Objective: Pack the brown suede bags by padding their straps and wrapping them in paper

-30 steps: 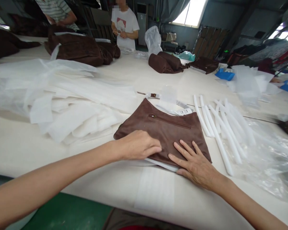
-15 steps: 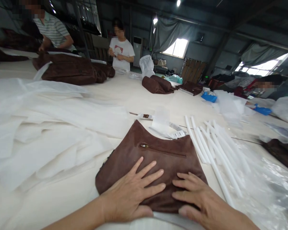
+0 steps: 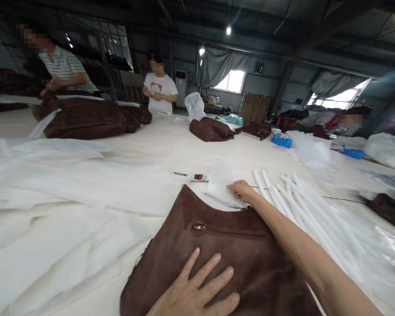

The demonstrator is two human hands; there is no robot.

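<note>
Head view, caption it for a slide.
Left hand spread on a brown zippered handbag, right hand near a white sheet.

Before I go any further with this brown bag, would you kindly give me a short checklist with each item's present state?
1. Brown bag laid with its zipper facing up: ok.
2. Left hand steadying the bag: ok, it rests on the bag with fingers spread.
3. Right hand holding something: cannot tell; it is beyond the bag's top edge, beside a small white sheet, its grip unclear.
4. Zipper fully closed: cannot tell; too small to judge.
5. White tubes to the right of the bag: ok, though the right arm partly covers them.
6. White sheets on the left neatly stacked: not ok, they overlap loosely.
</note>
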